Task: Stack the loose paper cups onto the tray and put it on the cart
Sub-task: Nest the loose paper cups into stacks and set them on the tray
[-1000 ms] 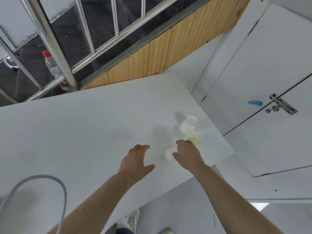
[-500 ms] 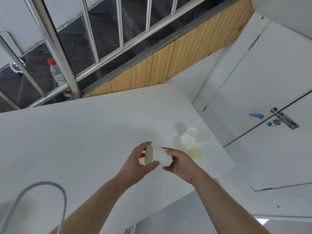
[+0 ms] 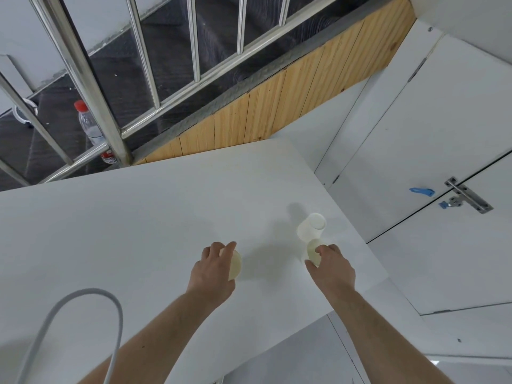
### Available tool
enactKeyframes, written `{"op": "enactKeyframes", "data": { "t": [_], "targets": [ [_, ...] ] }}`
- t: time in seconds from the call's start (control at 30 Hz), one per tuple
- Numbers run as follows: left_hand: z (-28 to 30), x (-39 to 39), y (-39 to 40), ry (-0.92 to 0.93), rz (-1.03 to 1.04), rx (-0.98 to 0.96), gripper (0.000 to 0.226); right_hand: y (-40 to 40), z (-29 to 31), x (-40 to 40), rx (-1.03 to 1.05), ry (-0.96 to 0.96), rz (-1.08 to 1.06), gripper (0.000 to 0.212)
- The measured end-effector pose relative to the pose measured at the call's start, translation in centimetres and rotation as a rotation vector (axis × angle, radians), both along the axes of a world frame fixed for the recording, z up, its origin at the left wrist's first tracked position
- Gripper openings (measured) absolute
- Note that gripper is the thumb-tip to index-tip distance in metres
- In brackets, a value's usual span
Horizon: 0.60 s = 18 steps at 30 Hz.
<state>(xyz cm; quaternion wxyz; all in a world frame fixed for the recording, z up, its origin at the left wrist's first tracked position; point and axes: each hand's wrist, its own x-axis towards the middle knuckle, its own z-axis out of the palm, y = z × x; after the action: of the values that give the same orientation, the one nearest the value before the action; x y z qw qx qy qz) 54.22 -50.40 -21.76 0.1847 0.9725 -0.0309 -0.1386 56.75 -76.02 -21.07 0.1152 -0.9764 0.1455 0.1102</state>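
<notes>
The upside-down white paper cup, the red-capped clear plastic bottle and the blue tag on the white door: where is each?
upside-down white paper cup (image 3: 311, 228), head view, on its side wall.
red-capped clear plastic bottle (image 3: 90, 128), head view, on its clear body.
blue tag (image 3: 421, 191), head view, on its middle.

1. The bench (image 3: 138, 231) fills the middle and left of the frame, its far right corner near the frame's centre.
2. The left hand (image 3: 214, 268) sits at centre over the bench, gripping a cup (image 3: 235, 264).
3. The right hand (image 3: 331, 263) is to its right, near the bench's right edge, on a second cup (image 3: 312, 252).
4. A third cup (image 3: 311, 227) stands just behind that one, possibly touching it.
5. A railing (image 3: 91, 87) runs behind the bench across the upper left, with a bottle (image 3: 90, 126) behind it.
6. A cable (image 3: 83, 322) loops in the lower left.
7. Cabinet doors (image 3: 443, 134) with a latch (image 3: 468, 195) lie at the right.
</notes>
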Motion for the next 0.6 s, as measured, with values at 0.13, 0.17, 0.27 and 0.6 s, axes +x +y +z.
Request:
{"op": "enactKeyframes", "data": {
  "t": [0.13, 0.17, 0.27, 0.6],
  "targets": [
    [-0.8, -0.2, 0.2, 0.033, -0.002, 0.017, 0.076, -0.3, -0.8, 0.1, -0.061, 0.064, 0.037, 0.024],
    [-1.0, -0.3, 0.2, 0.036, -0.002, 0.018, 0.075, -0.2, -0.8, 0.2, -0.076, 0.063, 0.048, 0.018],
    [-1.3, -0.3, 0.4, 0.027, 0.003, 0.012, 0.074, 0.5, -0.7, 0.2, -0.084, 0.036, 0.126, 0.016],
    [-1.4, -0.2, 0.8, 0.018, 0.026, 0.008, 0.074, 4.2, -1.4, -1.0, 0.091, 0.015, 0.602, 0.022]
  ]
}}
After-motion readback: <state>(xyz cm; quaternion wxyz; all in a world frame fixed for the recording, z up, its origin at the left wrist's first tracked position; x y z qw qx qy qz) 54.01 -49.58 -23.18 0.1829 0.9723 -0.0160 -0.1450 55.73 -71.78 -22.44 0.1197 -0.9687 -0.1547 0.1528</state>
